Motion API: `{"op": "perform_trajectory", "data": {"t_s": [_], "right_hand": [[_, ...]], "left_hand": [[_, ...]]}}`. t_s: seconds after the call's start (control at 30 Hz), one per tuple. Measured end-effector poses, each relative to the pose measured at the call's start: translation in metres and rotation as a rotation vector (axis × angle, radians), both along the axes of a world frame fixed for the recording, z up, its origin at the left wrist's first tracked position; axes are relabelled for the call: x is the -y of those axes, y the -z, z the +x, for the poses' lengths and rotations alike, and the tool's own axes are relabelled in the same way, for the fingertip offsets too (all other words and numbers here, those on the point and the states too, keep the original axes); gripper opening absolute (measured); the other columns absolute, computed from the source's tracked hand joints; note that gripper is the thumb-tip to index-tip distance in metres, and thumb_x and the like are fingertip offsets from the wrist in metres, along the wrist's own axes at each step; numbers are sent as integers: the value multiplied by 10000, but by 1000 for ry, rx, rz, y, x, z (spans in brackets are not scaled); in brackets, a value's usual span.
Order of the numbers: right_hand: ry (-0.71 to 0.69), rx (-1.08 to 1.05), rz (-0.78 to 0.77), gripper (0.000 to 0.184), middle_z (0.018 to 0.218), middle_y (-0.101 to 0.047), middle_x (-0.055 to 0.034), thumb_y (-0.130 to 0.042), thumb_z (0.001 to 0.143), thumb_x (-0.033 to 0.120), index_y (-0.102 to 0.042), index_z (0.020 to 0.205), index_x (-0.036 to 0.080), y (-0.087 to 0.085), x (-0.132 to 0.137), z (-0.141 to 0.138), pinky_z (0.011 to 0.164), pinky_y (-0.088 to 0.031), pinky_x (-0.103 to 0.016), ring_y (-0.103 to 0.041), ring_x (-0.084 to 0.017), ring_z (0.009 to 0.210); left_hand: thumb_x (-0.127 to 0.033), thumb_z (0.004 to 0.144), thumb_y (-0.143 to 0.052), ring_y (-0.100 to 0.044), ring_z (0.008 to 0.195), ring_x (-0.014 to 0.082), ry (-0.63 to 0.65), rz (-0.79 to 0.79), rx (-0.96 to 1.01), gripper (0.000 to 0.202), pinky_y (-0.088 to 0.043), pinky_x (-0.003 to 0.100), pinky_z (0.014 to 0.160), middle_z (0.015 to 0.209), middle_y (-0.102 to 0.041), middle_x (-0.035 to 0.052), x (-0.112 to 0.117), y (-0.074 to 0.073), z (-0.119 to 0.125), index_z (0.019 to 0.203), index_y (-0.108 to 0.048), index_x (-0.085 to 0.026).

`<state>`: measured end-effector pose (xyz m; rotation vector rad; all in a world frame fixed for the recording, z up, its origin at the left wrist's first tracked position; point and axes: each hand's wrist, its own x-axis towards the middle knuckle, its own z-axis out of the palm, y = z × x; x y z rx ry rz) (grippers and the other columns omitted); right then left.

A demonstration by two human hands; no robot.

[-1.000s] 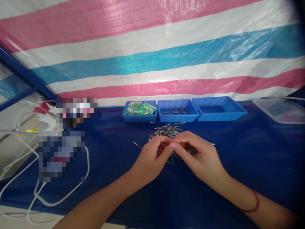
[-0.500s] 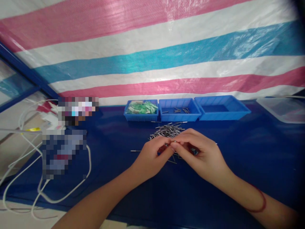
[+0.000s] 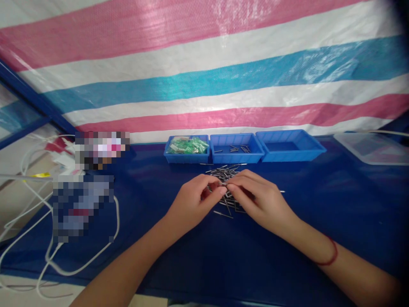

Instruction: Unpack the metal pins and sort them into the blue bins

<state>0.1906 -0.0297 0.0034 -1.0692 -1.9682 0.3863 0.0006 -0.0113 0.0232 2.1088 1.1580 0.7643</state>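
Over a pile of metal blind rivets (image 3: 221,172), my two hands meet fingertip to fingertip. My left hand (image 3: 193,198) is closed in a pinch, thumb against forefinger. My right hand (image 3: 263,202) pinches from the other side. Between the fingertips a short bit of a rivet (image 3: 224,184) shows; most of it is hidden by the fingers. The hands cover part of the pile. One loose rivet (image 3: 223,214) lies just in front of it, and another sticks out past my right hand.
Behind the pile stand three blue bins in a row: a left bin (image 3: 187,158) with green plastic packets, a middle bin (image 3: 236,158) with several rivets, and a right bin (image 3: 290,155). A clear plastic lid (image 3: 370,149) lies far right. White cables (image 3: 118,217) loop across the left side.
My fingertips have drawn slightly apart, showing a little more of the metal between them. The loose rivet left of the pile is out of sight. The whole view has shifted a little.
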Motion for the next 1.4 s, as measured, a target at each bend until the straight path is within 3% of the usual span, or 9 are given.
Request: {"op": "perform_trajectory", "data": {"t_s": [0.1,0.23,0.3,0.4,0.53,0.67,0.97,1.2,1.4], "right_hand": [[150,24,27,202,811,-645,-57,-475,942,259,-653,869,194,-2,-17,9,674,-469,-304,-604,-180,752],[438,137,130,275,727,-619,-64,-466,940,313,-674,827,172,-2,-56,29,638,-437,-323,-572,-191,653],[526,237,131,295,777,-636,-92,-466,934,339,-688,869,157,0,-73,36,642,-433,-335,-588,-216,692],[583,316,106,339,878,-654,-123,-482,915,385,-672,1032,129,5,-81,39,630,-434,-332,-604,-234,732],[506,314,71,332,862,-651,-97,-497,897,378,-653,1063,137,9,-63,37,636,-444,-322,-597,-203,670],[392,274,1,251,882,-657,-73,-519,881,320,-655,1022,163,9,-37,31,648,-450,-311,-602,-184,669],[269,204,-105,196,860,-638,-31,-531,884,280,-658,1004,191,11,-19,22,643,-429,-291,-588,-160,690],[211,132,-121,164,812,-617,-16,-531,890,265,-659,959,189,11,-16,26,595,-420,-278,-541,-120,583],[198,104,-116,156,823,-633,-21,-533,887,246,-659,949,180,11,-14,23,597,-423,-274,-542,-119,592]], "left_hand": [[-388,898,-546,-581,680,118,-2,39,-157,318,-458,247,696,903,-670,2,-3,-22,-15,1152,-594,-202],[-453,915,-493,-607,766,159,-79,34,-416,332,-452,281,719,984,-666,16,2,-42,-49,1135,-611,-233],[-496,905,-491,-619,812,181,-87,-22,-518,349,-456,291,725,987,-658,21,13,-36,-62,1101,-616,-236],[-481,886,-538,-627,853,196,-53,-105,-629,330,-471,298,753,981,-642,41,34,-12,-68,1052,-617,-207],[-332,952,-458,-616,879,203,-88,-11,-748,216,-482,315,785,957,-626,61,48,19,-55,994,-604,-177],[-276,976,-407,-620,859,200,-95,60,-760,219,-497,322,780,943,-627,59,41,30,-38,987,-601,-175],[-313,977,-416,-621,856,169,0,176,-596,240,-490,278,786,932,-635,48,10,19,-26,991,-606,-167],[-238,949,-449,-632,826,197,163,209,-847,191,-520,310,740,952,-629,67,-8,10,-12,937,-620,-153],[-232,932,-489,-648,829,237,166,236,-965,157,-544,344,709,936,-632,80,-8,8,-1,940,-618,-143]]}}
